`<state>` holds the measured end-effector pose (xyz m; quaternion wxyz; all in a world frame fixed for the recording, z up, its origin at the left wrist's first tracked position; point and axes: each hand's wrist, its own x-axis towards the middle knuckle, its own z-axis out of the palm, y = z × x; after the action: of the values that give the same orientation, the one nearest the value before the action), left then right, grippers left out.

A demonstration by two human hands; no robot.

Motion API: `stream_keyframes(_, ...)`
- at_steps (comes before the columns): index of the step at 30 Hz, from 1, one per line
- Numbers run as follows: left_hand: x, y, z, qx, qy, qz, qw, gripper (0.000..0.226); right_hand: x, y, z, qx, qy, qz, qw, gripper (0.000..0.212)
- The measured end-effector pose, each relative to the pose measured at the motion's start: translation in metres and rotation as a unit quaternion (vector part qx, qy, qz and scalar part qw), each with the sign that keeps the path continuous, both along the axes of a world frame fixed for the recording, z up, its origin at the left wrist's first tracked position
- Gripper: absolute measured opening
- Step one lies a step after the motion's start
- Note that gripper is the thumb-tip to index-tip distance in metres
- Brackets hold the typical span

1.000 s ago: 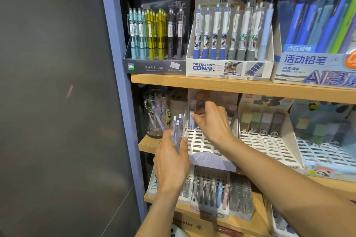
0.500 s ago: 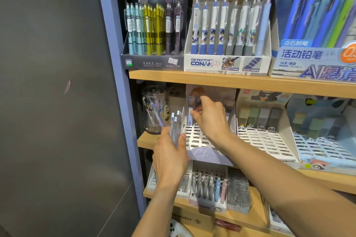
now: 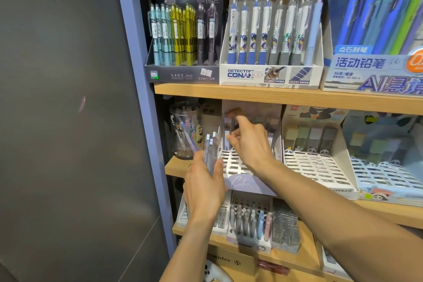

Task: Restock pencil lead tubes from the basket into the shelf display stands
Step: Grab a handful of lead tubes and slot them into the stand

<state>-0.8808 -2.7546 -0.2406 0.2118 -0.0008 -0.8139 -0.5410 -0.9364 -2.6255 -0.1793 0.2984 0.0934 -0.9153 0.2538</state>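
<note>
Left hand (image 3: 204, 186) grips spare tubes (image 3: 211, 151); your right hand (image 3: 248, 144) pinches one at the stand's (image 3: 246, 184) back-left corner — seat it straight into its slot.

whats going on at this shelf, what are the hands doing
A person is restocking a shelf of stationery. The left hand grips a bunch of slim clear pencil lead tubes, held upright. The right hand reaches over the white slotted display stand on the middle wooden shelf, pinching a single clear tube at its back left corner. Most of the stand's slots look empty.
</note>
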Motion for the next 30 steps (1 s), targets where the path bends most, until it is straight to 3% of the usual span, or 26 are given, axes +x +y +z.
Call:
stream_keyframes(4, 0.002, -0.005, 0.003, 0.051, 0.028, -0.025, 0.998, 0.017, 0.012, 0.004, 0.005, 0.011, 0.036, -0.022, 0.999, 0.024)
stream_keyframes(5, 0.005, -0.007, 0.006, 0.079, 0.038, -0.039, 0.995, 0.01, 0.017, 0.004, 0.005, -0.013, 0.044, -0.03, 0.998, 0.023)
stream_keyframes(7, 0.013, -0.007, 0.017, 0.142, 0.037, -0.092, 0.985, 0.017, 0.033, -0.001, 0.005, -0.149, 0.01, -0.019, 0.989, 0.02)
stream_keyframes(8, 0.016, -0.006, 0.019, 0.172, 0.023, -0.123, 0.977, 0.021, 0.041, -0.004, 0.006, -0.247, -0.04, 0.009, 0.968, 0.019)
stream_keyframes(10, 0.018, -0.003, 0.024, 0.215, 0.007, -0.164, 0.963, 0.029, 0.055, -0.01, 0.007, -0.434, -0.157, 0.091, 0.882, 0.024)
stream_keyframes(12, 0.018, -0.001, 0.026, 0.236, -0.005, -0.19, 0.953, 0.027, 0.062, -0.011, 0.008, -0.518, -0.207, 0.136, 0.819, 0.034)
stream_keyframes(17, 0.021, 0.0, 0.029, 0.262, -0.024, -0.209, 0.942, 0.027, 0.065, -0.007, 0.011, -0.549, -0.219, 0.136, 0.795, 0.037)
stream_keyframes(23, 0.025, 0.007, 0.035, 0.273, -0.057, -0.249, 0.927, 0.023, 0.06, 0.001, 0.012, -0.563, -0.227, 0.116, 0.786, 0.018)
stream_keyframes(30, 0.022, 0.006, 0.033, 0.248, -0.08, -0.242, 0.935, 0.026, 0.06, 0.016, 0.012, -0.576, -0.197, 0.113, 0.785, 0.037)
